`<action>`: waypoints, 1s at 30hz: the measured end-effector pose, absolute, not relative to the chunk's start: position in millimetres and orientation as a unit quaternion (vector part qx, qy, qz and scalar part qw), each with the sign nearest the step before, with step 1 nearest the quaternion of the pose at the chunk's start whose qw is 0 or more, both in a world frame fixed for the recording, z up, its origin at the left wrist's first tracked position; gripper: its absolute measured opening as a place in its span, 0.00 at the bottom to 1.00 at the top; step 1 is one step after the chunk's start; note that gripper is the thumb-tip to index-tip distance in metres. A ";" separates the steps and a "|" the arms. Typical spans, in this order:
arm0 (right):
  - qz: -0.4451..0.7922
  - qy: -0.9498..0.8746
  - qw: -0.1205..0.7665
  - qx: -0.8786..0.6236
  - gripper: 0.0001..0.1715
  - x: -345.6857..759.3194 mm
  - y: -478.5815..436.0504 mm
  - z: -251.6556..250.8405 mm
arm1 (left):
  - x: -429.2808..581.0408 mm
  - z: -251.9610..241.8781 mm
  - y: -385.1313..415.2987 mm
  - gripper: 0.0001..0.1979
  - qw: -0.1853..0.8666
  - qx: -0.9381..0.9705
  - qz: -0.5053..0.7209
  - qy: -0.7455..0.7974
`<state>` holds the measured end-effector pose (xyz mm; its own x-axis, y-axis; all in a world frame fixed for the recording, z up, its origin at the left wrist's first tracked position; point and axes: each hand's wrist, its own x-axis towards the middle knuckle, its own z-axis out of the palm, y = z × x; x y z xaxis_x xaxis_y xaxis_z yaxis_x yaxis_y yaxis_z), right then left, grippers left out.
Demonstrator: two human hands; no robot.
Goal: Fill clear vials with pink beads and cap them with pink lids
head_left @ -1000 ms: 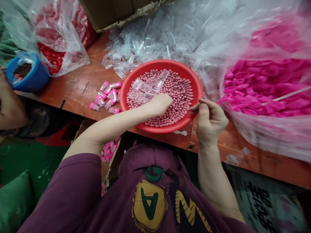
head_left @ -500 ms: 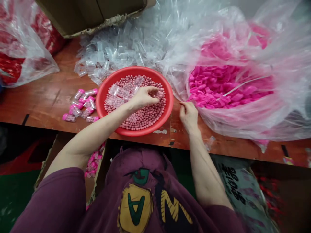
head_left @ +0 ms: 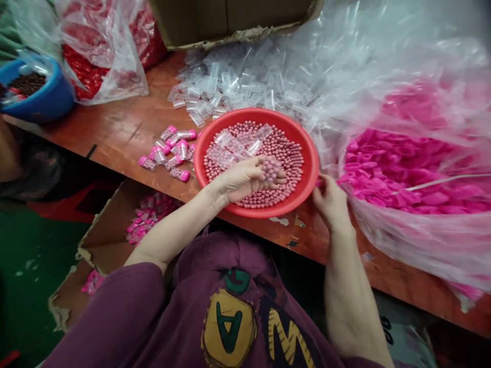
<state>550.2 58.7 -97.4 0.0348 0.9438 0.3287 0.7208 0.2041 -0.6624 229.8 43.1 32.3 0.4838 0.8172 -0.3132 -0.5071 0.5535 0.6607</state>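
My left hand [head_left: 245, 179] is over the red basin [head_left: 313, 168], closed around a small clear plastic tube [head_left: 270, 168] filled with pink beads. Below it, loose pink beads [head_left: 287, 186] cover the bottom of the basin. Several empty clear tubes [head_left: 238, 145] lie on the beads at the far left side. Just outside the basin's right rim is my right hand [head_left: 333, 200], its thumb and finger pinched on a small pink cap [head_left: 319, 183], mostly hidden by the fingers. Pink caps [head_left: 399, 168] fill an open plastic bag [head_left: 418, 230] beside that hand.
Capped tubes of beads [head_left: 169, 151] lie left of the basin. Behind it is a heap of clear tubes [head_left: 245, 76] under a cardboard box [head_left: 238, 20]. A blue tub [head_left: 57, 97] and a bag of red pieces [head_left: 99, 61] stand farther left. Below the table edge sits an open carton [head_left: 111, 225].
My left hand has turned, now showing a bead-filled tube over the basin. My right hand has come up to the basin's rim with a pink cap. The view has swung left.
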 end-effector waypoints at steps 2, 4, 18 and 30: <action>0.192 -0.610 0.477 -0.603 0.19 560.9 58.3 -100.8 | 226.4 29.5 34.0 0.25 0.825 0.235 0.420 0.295; 0.232 -0.572 0.523 -0.587 0.15 563.9 56.4 -98.9 | 224.4 26.1 25.4 0.22 0.823 0.227 0.435 0.286; 0.273 -0.786 0.346 -0.434 0.20 442.2 1.3 34.5 | 227.9 12.3 8.4 0.16 0.812 0.298 0.400 0.304; 0.268 -0.742 0.416 -0.453 0.11 436.5 -0.1 20.7 | 228.1 13.1 6.5 0.25 0.785 0.354 0.403 0.309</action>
<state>436.5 -0.1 20.7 -0.2440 0.8945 0.3746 0.4486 0.4465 -0.7742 228.1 6.5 13.1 0.4840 0.8520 -0.1996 -0.4151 0.4243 0.8048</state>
